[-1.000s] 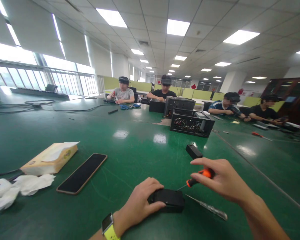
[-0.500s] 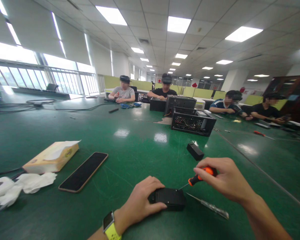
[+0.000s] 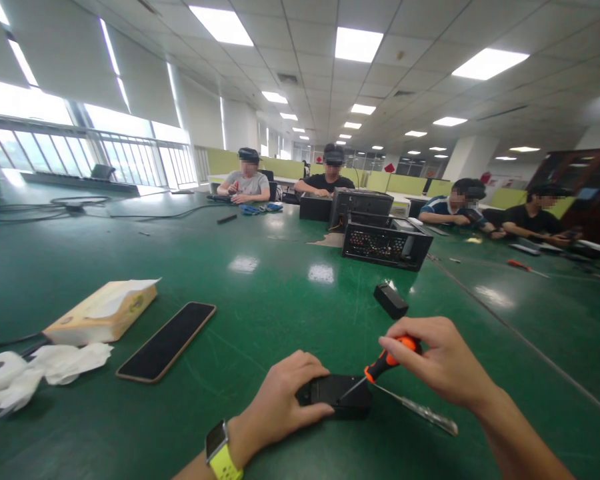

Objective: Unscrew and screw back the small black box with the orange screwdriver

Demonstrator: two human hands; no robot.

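Note:
A black rectangular device point(image 3: 353, 395) lies on the green table, its left end gripped by my left hand point(image 3: 285, 400), thumb along the near side and fingers over the far side. My right hand point(image 3: 440, 357) is closed around the orange and black handle of a screwdriver point(image 3: 387, 360). The screwdriver slants down to the left, and its tip meets the top face of the device near its front edge. A second screwdriver with a clear handle point(image 3: 430, 417) rests on the table just right of the device.
Beyond my hands lies a small black block point(image 3: 390, 301). A phone point(image 3: 167, 343), a tissue pack point(image 3: 103, 313) and crumpled tissues point(image 3: 60, 365) are at the left. Open black computer cases point(image 3: 387, 243) stand farther back. Several people sit around the table.
The screwdriver tip has moved from the far edge of the device to a spot nearer the front of its top face. My right hand has shifted slightly left; my left hand stays put.

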